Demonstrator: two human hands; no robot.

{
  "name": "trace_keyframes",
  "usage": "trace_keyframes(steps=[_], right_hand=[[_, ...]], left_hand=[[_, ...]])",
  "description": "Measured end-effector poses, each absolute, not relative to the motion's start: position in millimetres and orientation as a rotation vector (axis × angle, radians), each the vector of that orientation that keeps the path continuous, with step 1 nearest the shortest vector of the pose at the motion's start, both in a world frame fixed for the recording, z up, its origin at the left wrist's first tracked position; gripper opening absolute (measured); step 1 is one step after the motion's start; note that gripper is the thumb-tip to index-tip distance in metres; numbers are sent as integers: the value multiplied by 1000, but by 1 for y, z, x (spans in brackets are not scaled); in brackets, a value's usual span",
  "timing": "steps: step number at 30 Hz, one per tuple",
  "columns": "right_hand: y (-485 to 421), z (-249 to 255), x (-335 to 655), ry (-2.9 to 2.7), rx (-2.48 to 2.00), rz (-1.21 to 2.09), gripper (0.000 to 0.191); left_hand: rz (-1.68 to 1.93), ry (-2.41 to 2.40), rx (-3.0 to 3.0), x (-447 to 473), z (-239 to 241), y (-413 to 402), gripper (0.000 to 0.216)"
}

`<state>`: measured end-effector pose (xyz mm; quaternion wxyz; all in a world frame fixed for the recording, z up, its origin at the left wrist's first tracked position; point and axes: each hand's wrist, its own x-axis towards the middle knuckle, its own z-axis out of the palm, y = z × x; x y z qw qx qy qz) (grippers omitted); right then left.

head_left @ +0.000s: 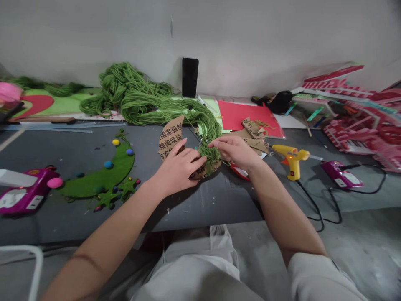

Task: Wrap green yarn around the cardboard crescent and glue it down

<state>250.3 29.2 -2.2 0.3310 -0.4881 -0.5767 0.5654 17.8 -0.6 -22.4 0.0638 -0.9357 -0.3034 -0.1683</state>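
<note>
A curved cardboard piece (171,134) with printed black characters lies at the table's middle, its pointed end up to the left. My left hand (179,166) presses on it and grips its lower edge, the thumb partly hidden. Green yarn (210,154) covers part of the cardboard and trails back to a large skein (138,102). Just right of there, my right hand (234,151) pinches the yarn between thumb and fingers; the exact strand is too small to make out. Cardboard scraps (255,144) lie beyond the right hand.
A yellow glue gun (293,159) stands at the right, its cord running to a purple power strip (341,174). Left lies a green yarn-covered crescent (103,177) with coloured balls. A phone (189,77) leans on the wall near red paper (247,117).
</note>
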Motion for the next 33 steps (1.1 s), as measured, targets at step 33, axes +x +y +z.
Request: trace_keyframes(steps=[33], right_hand=[[3,5,245,-1850,-1156,1421,38]], left_hand=[[-942,-1615,-2589,6,-10,0,48]])
